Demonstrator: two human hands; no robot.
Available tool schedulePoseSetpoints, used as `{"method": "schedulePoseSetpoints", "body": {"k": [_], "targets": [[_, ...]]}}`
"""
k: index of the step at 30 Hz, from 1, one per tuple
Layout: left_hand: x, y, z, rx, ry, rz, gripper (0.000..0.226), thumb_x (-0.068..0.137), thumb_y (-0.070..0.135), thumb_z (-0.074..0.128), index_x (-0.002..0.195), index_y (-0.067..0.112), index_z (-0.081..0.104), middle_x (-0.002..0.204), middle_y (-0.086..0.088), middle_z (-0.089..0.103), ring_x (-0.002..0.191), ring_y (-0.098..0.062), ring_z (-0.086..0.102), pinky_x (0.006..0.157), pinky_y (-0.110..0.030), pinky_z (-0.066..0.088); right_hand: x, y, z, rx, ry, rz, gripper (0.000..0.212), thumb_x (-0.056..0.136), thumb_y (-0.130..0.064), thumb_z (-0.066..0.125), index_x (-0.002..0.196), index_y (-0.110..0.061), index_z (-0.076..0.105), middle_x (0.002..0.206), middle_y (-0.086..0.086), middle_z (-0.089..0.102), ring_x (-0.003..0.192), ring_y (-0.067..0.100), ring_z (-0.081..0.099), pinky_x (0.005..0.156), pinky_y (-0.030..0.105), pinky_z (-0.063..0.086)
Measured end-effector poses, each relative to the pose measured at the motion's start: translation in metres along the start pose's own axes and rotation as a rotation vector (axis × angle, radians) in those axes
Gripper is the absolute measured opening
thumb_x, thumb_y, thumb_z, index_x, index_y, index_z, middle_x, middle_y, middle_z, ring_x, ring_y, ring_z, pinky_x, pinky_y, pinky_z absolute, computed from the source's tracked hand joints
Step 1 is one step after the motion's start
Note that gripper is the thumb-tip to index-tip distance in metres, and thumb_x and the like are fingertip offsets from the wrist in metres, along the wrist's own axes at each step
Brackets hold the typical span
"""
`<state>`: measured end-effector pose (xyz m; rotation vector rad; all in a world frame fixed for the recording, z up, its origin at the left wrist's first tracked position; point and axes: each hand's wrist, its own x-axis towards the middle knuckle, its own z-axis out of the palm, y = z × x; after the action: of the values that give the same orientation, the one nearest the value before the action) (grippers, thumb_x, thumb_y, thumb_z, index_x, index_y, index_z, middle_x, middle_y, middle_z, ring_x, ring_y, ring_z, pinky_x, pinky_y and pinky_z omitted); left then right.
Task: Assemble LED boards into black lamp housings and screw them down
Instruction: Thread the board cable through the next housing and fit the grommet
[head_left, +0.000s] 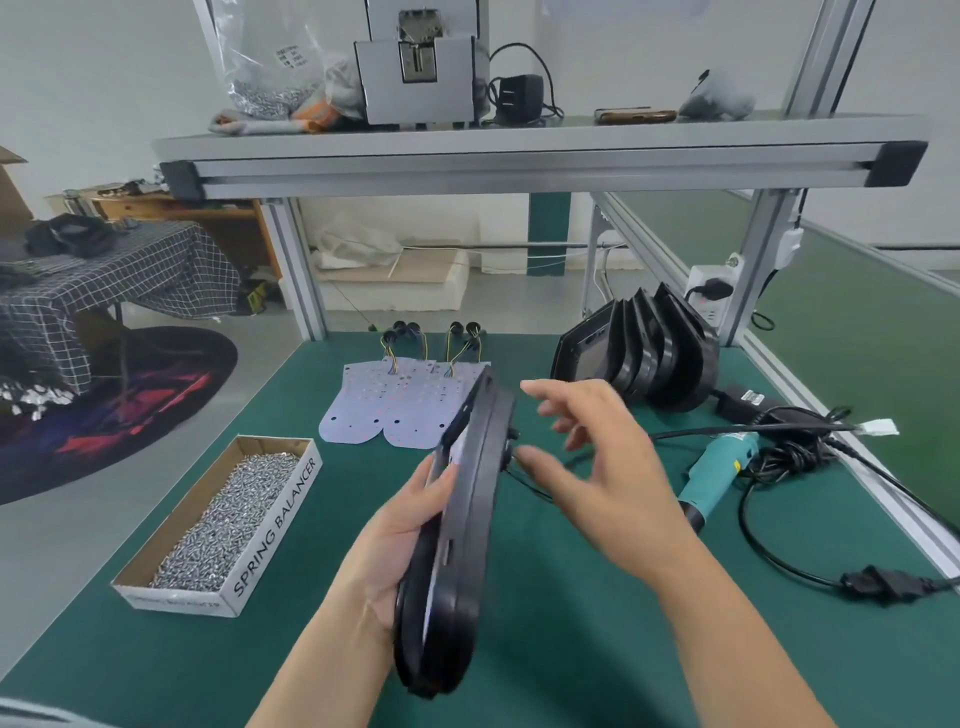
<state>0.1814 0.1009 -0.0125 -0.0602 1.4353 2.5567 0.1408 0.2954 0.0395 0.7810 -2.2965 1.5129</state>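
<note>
My left hand (402, 540) grips a black lamp housing (460, 545), held on edge above the green table so its rim faces me. A pale LED board shows inside its left face. My right hand (597, 457) hovers just right of the housing with fingers spread and loosely bent, blurred, near a thin black wire that comes out of the housing's back. Whether the fingertips touch the wire I cannot tell. Loose LED boards (395, 405) with yellow and black leads lie flat behind the housing. A row of empty black housings (649, 353) leans at the back right.
A cardboard box of screws (228, 525) marked SPRING BALANCER sits at the left. A teal electric screwdriver (719, 467) with tangled black cables and a plug (883, 584) lies at the right. An aluminium shelf (519, 156) spans overhead.
</note>
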Motion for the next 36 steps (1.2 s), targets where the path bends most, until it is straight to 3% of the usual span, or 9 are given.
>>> {"method": "schedulePoseSetpoints", "body": {"k": [2, 3, 7, 10, 13, 17, 23, 29, 36], "targets": [[0.004, 0.004, -0.003, 0.014, -0.036, 0.108, 0.055, 0.072, 0.033, 0.090, 0.121, 0.022, 0.068, 0.102, -0.007, 0.074, 0.078, -0.022, 0.074, 0.065, -0.033, 0.060, -0.005, -0.005, -0.005, 0.361, 0.136, 0.264, 0.024, 0.083, -0.042, 0.067, 0.098, -0.023, 0.071, 0.075, -0.002, 0.064, 0.064, 0.009, 0.056, 0.059, 0.022, 0.047], [0.005, 0.006, -0.004, 0.062, -0.043, 0.169, 0.060, 0.072, 0.031, 0.090, 0.126, 0.026, 0.064, 0.115, -0.009, 0.072, 0.091, -0.025, 0.074, 0.075, -0.037, 0.060, -0.006, -0.007, -0.006, 0.485, 0.067, 0.412, 0.041, 0.079, -0.056, 0.064, 0.097, -0.019, 0.071, 0.071, 0.007, 0.066, 0.059, 0.012, 0.056, 0.055, 0.024, 0.048], [0.011, 0.017, 0.000, 0.379, -0.067, 0.267, 0.052, 0.077, 0.024, 0.082, 0.123, 0.034, 0.060, 0.120, 0.003, 0.069, 0.106, -0.014, 0.067, 0.087, -0.028, 0.056, -0.014, -0.007, -0.010, 0.680, -0.286, 0.682, 0.078, 0.067, -0.077, 0.064, 0.124, -0.024, 0.068, 0.109, 0.009, 0.077, 0.093, 0.017, 0.072, 0.084, 0.035, 0.055], [0.010, 0.024, 0.009, 0.605, -0.131, 0.336, 0.043, 0.081, 0.018, 0.074, 0.116, 0.037, 0.056, 0.108, 0.010, 0.060, 0.102, -0.009, 0.057, 0.094, -0.021, 0.048, -0.016, -0.005, -0.019, 0.758, -0.314, 0.612, 0.076, 0.063, -0.054, 0.086, 0.130, -0.023, 0.065, 0.127, 0.000, 0.071, 0.114, 0.013, 0.067, 0.091, 0.024, 0.051], [0.005, 0.027, 0.012, 0.732, -0.170, 0.382, 0.038, 0.087, 0.012, 0.068, 0.116, 0.033, 0.056, 0.106, 0.013, 0.058, 0.099, -0.007, 0.054, 0.091, -0.017, 0.044, -0.021, -0.008, -0.022, 0.432, -0.388, 0.394, 0.064, 0.073, -0.029, 0.080, 0.133, -0.033, 0.059, 0.127, -0.018, 0.067, 0.120, -0.002, 0.059, 0.092, 0.013, 0.047], [-0.004, 0.024, 0.012, 0.858, -0.181, 0.458, 0.025, 0.091, 0.018, 0.065, 0.112, 0.027, 0.057, 0.095, 0.008, 0.056, 0.086, -0.017, 0.048, 0.078, -0.025, 0.041, -0.028, -0.013, -0.022, 0.239, -0.350, 0.250, 0.054, 0.089, -0.005, 0.071, 0.131, -0.037, 0.060, 0.119, -0.015, 0.069, 0.107, 0.007, 0.064, 0.089, 0.019, 0.051], [-0.021, 0.013, 0.014, 0.938, -0.205, 0.563, 0.022, 0.096, 0.010, 0.061, 0.104, 0.029, 0.055, 0.089, 0.013, 0.055, 0.078, -0.011, 0.048, 0.074, -0.023, 0.045, -0.040, -0.014, -0.028, 0.034, -0.397, 0.144, 0.056, 0.084, -0.024, 0.077, 0.130, -0.049, 0.056, 0.118, -0.014, 0.062, 0.115, 0.011, 0.059, 0.097, 0.026, 0.046], [-0.033, 0.009, 0.018, 0.997, -0.224, 0.626, 0.017, 0.095, 0.017, 0.060, 0.106, 0.029, 0.055, 0.084, 0.022, 0.055, 0.070, 0.001, 0.045, 0.070, -0.009, 0.039, -0.054, -0.012, -0.016, 0.058, -0.238, 0.039, 0.054, 0.079, -0.003, 0.078, 0.120, -0.035, 0.068, 0.111, -0.014, 0.067, 0.108, 0.016, 0.064, 0.090, 0.017, 0.047], [-0.037, 0.005, 0.022, 1.058, -0.170, 0.588, 0.041, 0.096, 0.013, 0.059, 0.125, 0.035, 0.040, 0.091, 0.005, 0.069, 0.067, -0.019, 0.049, 0.066, -0.019, 0.043, -0.056, -0.010, -0.017, 0.121, -0.217, 0.016, 0.059, 0.076, 0.010, 0.074, 0.116, -0.034, 0.072, 0.106, -0.008, 0.066, 0.102, 0.020, 0.065, 0.085, 0.021, 0.050]]}}
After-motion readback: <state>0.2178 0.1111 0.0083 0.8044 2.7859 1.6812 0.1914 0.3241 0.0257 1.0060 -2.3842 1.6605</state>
